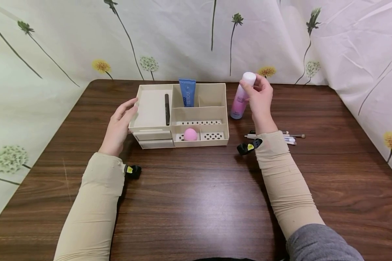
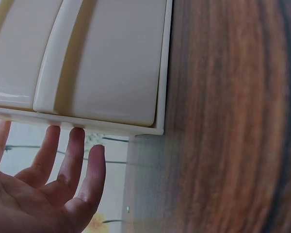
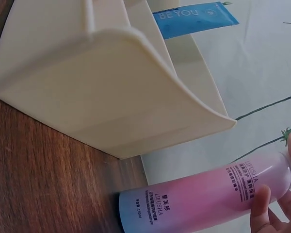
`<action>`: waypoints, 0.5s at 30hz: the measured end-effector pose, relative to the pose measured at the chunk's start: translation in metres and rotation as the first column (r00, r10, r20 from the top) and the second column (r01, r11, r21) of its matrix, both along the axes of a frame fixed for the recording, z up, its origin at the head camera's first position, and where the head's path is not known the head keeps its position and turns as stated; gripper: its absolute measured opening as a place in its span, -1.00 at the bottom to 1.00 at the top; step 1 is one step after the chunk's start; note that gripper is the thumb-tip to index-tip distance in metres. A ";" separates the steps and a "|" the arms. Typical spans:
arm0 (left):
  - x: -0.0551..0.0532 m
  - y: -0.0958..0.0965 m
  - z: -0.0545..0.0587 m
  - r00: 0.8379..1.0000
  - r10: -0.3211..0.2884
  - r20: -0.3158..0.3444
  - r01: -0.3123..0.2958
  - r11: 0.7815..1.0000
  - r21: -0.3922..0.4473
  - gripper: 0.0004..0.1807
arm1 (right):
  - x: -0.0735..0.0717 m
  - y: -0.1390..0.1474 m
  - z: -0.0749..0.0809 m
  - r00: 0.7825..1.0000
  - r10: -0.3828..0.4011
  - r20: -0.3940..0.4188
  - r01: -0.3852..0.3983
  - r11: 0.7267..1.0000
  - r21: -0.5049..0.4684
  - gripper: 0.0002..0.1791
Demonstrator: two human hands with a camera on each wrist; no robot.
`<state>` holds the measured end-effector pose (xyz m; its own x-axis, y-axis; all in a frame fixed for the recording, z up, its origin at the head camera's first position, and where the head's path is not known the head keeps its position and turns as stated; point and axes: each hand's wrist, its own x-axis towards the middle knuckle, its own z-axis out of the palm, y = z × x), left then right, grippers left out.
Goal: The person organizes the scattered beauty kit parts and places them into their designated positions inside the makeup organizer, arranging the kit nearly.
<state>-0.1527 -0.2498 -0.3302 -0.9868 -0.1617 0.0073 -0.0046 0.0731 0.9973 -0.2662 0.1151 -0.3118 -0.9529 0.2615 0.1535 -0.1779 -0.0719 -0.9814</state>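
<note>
My right hand (image 1: 262, 101) grips a pink-and-blue spray bottle (image 1: 239, 105) near its white cap, just right of the cream desk organizer (image 1: 227, 127). In the right wrist view the bottle (image 3: 199, 199) shows printed lettering, with a thumb and fingertips around its upper end. My left hand (image 1: 117, 125) touches the organizer's left side with extended fingers; in the left wrist view the fingertips (image 2: 76, 133) lie along its edge, beside the drawers (image 2: 121, 63). A blue tube (image 1: 187, 92) stands in a back compartment. A black pen (image 1: 167, 110) lies on the organizer's top, and a pink makeup sponge (image 1: 190, 134) sits in a front compartment.
Several makeup brushes (image 1: 290, 137) lie on the brown wooden table (image 1: 196, 203), partly hidden behind the right wrist. A white curtain (image 1: 183, 36) with a dandelion print hangs along the table's back edge and sides.
</note>
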 end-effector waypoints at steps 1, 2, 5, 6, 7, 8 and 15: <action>0.000 0.000 0.000 1.000 0.000 -0.001 0.000 1.000 0.003 -0.45 | 0.000 0.000 0.001 1.000 -0.008 -0.001 0.008 1.000 -0.008 -0.61; 0.000 0.000 0.000 1.000 -0.001 -0.003 0.001 1.000 0.005 -0.45 | 0.001 0.001 0.001 1.000 -0.015 -0.005 0.015 1.000 -0.015 -0.61; 0.000 0.001 0.001 1.000 -0.002 -0.008 0.002 1.000 0.013 -0.44 | 0.003 0.002 0.005 0.999 -0.030 -0.031 0.028 0.999 -0.039 -0.62; 0.000 0.001 0.001 1.000 -0.003 -0.008 0.003 1.000 0.014 -0.44 | 0.004 0.002 0.007 0.999 -0.033 -0.040 0.031 0.998 -0.045 -0.62; 0.000 0.001 0.001 1.000 -0.003 -0.008 0.003 1.000 0.017 -0.44 | 0.005 0.002 0.008 0.998 -0.036 -0.046 0.033 0.998 -0.056 -0.62; 0.000 0.001 0.001 1.000 -0.003 -0.007 0.004 1.000 0.015 -0.44 | 0.007 0.002 0.010 0.998 -0.040 -0.054 0.037 0.997 -0.062 -0.62; 0.001 0.001 0.000 1.000 -0.002 0.000 0.002 1.000 0.013 -0.44 | 0.014 0.002 0.022 0.986 -0.091 -0.138 0.070 0.987 -0.147 -0.65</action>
<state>-0.1518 -0.2489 -0.3299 -0.9871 -0.1601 0.0047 -0.0050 0.0601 0.9982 -0.2523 0.1168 -0.2901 -0.8984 0.3654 0.2436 -0.3273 -0.1874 -0.9261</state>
